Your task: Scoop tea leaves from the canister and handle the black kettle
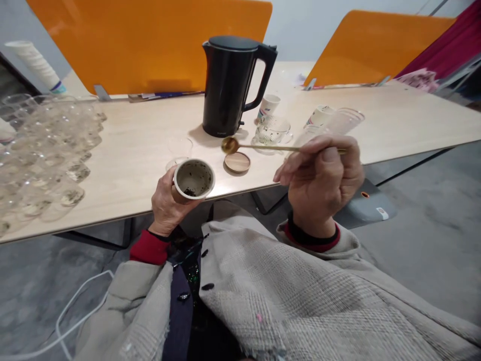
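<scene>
My left hand (167, 208) is wrapped round a light-coloured cup (192, 179), tilted toward me at the table's front edge. Dark leafy bits cling to its inner wall and lie at its bottom. Between thumb and fingers, my right hand (323, 180) grips a long gold spoon (263, 147); its bowl points left, above and to the right of the cup. Below the spoon's bowl lies a round wooden lid or coaster (237, 162) on the table. A clear plastic cup (180, 150) stands just behind the cup I hold.
A black electric kettle (227, 85) stands at the back middle. Right of it are a glass pitcher (273, 131), a paper cup (269, 106) and stacked clear cups (343, 120). Many clear cups (48, 150) with dark bits crowd the left. Orange dividers (150, 45) line the back.
</scene>
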`<state>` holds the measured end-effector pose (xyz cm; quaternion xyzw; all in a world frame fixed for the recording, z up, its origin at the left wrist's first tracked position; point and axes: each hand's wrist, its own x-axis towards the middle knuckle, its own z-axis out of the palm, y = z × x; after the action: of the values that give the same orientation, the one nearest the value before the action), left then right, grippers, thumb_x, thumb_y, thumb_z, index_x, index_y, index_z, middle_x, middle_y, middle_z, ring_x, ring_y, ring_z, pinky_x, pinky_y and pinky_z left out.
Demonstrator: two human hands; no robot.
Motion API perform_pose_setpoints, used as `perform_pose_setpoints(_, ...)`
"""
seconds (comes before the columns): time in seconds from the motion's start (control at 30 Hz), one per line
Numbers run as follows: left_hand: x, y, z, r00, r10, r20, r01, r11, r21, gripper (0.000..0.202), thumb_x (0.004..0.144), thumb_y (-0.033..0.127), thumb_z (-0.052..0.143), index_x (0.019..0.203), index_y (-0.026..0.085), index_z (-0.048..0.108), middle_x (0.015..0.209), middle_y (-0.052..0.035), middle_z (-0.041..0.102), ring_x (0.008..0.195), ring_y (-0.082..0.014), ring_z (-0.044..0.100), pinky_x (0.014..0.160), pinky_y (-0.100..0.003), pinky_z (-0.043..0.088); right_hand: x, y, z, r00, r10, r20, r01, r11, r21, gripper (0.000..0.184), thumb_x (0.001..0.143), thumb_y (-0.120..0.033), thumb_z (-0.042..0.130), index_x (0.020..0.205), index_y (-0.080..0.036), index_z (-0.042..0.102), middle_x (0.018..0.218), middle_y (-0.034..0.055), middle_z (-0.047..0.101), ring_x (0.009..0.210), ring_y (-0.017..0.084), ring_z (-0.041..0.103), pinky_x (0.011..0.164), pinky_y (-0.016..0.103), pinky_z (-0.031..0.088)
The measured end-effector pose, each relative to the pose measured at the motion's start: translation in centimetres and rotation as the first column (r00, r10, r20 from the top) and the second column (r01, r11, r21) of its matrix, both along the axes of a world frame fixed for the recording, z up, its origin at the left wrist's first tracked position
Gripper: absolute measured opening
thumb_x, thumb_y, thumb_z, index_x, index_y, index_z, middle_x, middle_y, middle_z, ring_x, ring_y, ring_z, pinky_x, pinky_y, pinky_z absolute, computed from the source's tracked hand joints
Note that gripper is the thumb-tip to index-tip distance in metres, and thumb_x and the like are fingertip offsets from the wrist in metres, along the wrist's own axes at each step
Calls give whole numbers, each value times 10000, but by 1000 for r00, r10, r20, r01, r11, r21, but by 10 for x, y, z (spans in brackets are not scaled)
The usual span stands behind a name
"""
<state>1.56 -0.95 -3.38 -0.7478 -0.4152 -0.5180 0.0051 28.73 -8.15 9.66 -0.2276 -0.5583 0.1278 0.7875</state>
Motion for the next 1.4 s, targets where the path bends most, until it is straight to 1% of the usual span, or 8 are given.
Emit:
perform_pose_setpoints(0.13, -2, 0, -1, 997, -69, -17, 71, 992, 107, 1039, 795, 616, 958, 1636, 263, 462, 1485, -174, 732, 1321, -365, 763, 1119, -536, 664, -13, -13, -4, 957, 97, 272, -81, 994, -72, 228, 1135, -178, 554, 1134, -227, 776, 712, -56, 657, 517, 75, 597, 486, 183, 500)
perform_pose_setpoints(0.33, -5, 1, -4, 992, -118, -38, 123, 981, 152, 1074, 831, 613, 939, 1695, 294, 386, 1535, -166, 709, 1385, -364, 733, 1167, -537, 639, -20, -9, -11, 749, 138, 648, -34, 985, -170, 196, 1170, -194, 501, 1163, -216, 695, 811, -37, 683, 627, 68, 624, 638, 193, 531)
perform_pose_setpoints(0.57, -6, 1, -10, 997, -82, -17, 82, 996, 27, 1072, 762, 712, 944, 1619, 289, 457, 1542, -177, 696, 1473, -410, 670, 1244, -639, 586, -21, 6, -20, 574, 99, 813, 18, 991, -134, 173, 1178, -210, 481, 1190, -218, 653, 948, 19, 737, 784, 113, 657, 729, 232, 512)
perform_pose_setpoints(0.83, -5, 1, -9, 998, -58, -32, 60, 997, 39, 1029, 784, 782, 895, 1580, 263, 498, 1521, -169, 722, 1448, -387, 695, 1223, -597, 615, -18, 10, -9, 416, 167, 894, -65, 986, -154, 167, 1167, -179, 500, 1144, -202, 663, 993, 45, 735, 861, 129, 655, 748, 249, 480)
perform_pose_setpoints(0.97, -5, 0, -4, 994, -100, -45, 103, 992, 78, 1004, 828, 743, 884, 1581, 206, 494, 1510, -192, 727, 1441, -377, 702, 1235, -564, 607, -23, 15, -10, 444, 273, 853, -161, 961, -223, 225, 1199, -261, 455, 1103, -202, 650, 971, 37, 715, 856, 126, 648, 775, 257, 507)
perform_pose_setpoints(1.07, -5, -1, -4, 993, -112, -33, 115, 989, 95, 1018, 815, 701, 914, 1586, 197, 480, 1516, -197, 722, 1448, -380, 697, 1244, -573, 595, -27, 16, -15, 578, 322, 750, -170, 946, -275, 261, 1213, -282, 420, 1099, -202, 640, 875, -4, 644, 754, 102, 595, 729, 243, 497)
perform_pose_setpoints(1.2, -6, -1, -9, 996, -87, -10, 87, 996, 6, 1062, 756, 692, 953, 1587, 234, 476, 1550, -194, 700, 1491, -403, 660, 1275, -624, 558, -29, 17, -23, 736, 294, 609, -150, 949, -277, 294, 1225, -354, 410, 1122, -202, 640, 832, -27, 580, 689, 86, 555, 681, 228, 489)
perform_pose_setpoints(1.4, -11, 2, -16, 996, -63, -60, 63, 998, -2, 1078, 770, 791, 896, 1586, 236, 460, 1560, -187, 695, 1498, -396, 657, 1281, -631, 561, -33, 13, -29, 753, 312, 579, -171, 943, -286, 296, 1219, -380, 418, 1102, -218, 637, 927, 1, 635, 733, 93, 589, 726, 249, 545)
